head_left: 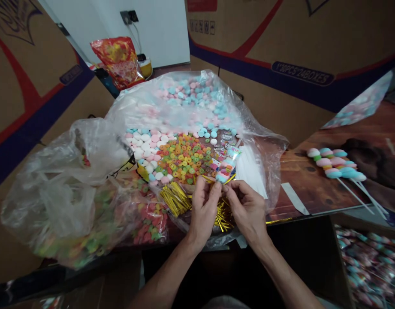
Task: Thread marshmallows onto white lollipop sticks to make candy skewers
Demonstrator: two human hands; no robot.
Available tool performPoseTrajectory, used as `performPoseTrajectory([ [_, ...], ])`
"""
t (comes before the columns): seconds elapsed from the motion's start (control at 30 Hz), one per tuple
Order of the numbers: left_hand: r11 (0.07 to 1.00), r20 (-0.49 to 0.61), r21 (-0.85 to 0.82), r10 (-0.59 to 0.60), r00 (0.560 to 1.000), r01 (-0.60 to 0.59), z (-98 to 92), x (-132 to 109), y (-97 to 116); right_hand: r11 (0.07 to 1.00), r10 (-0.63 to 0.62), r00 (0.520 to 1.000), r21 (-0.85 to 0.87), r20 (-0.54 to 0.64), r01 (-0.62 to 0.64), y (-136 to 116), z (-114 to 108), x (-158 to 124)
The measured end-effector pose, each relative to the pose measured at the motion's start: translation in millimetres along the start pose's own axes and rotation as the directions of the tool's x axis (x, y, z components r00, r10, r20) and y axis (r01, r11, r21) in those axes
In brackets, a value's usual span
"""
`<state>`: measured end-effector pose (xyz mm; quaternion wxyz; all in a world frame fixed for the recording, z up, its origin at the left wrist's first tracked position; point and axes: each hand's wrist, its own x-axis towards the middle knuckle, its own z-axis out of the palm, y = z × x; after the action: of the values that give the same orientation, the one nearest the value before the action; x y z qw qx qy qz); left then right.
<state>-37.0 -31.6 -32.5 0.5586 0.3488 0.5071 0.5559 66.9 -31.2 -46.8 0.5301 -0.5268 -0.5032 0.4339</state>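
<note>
A wrapped marshmallow lollipop point(227, 166) in a clear printed bag stands tilted between my hands, pink, blue and white. My left hand point(203, 204) pinches the neck of the bag from the left. Close beside it, my right hand point(246, 205) is closed at the same neck, where a gold twist tie point(231, 178) sticks out by the fingers. The stick is hidden by my hands. Bundles of gold twist ties point(175, 198) lie just left of and beneath my hands. Printed bags point(223, 143) lie behind the lollipop, white sticks point(251, 169) to its right.
Ring gummies point(184, 159) and pastel marshmallows point(146, 146) lie loose before a large plastic bag point(191, 111). A bag of gummies point(81, 214) sits left. Unwrapped lollipops point(339, 164) lie right, above a box of wrapped ones point(372, 266). Cardboard boxes point(281, 38) stand behind.
</note>
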Motion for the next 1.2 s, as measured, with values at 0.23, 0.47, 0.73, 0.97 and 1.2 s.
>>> performPoseTrajectory([
  [0.23, 0.981, -0.027, -0.183, -0.063, 0.998, 0.057, -1.2, 7, 4, 0.999, 0.049, 0.999, 0.004, 0.023, -0.049, -5, 2, 0],
  [0.47, 0.965, -0.173, -0.262, -0.015, 0.985, -0.032, -15.8, 19, 18, 0.891, -0.218, 0.975, -0.417, -0.051, 0.177, -3, -13, 15],
  [0.73, 0.981, -0.124, -0.188, 0.017, 0.992, -0.04, -6.7, 11, 9, 0.998, -0.052, 0.998, -0.018, 0.035, 0.052, -16, 10, 7],
  [0.97, 0.98, -0.008, -0.197, -0.008, 1.0, 0.006, 0.9, 4, 8, 0.912, 0.152, 0.983, 0.369, 0.101, -0.178, -7, 14, 6],
  [1.2, 0.737, 0.343, -0.363, -0.463, 0.817, 0.57, -8.2, 5, 33, 0.913, 0.007, 0.961, 0.39, 0.276, -0.119, -12, -9, 9],
])
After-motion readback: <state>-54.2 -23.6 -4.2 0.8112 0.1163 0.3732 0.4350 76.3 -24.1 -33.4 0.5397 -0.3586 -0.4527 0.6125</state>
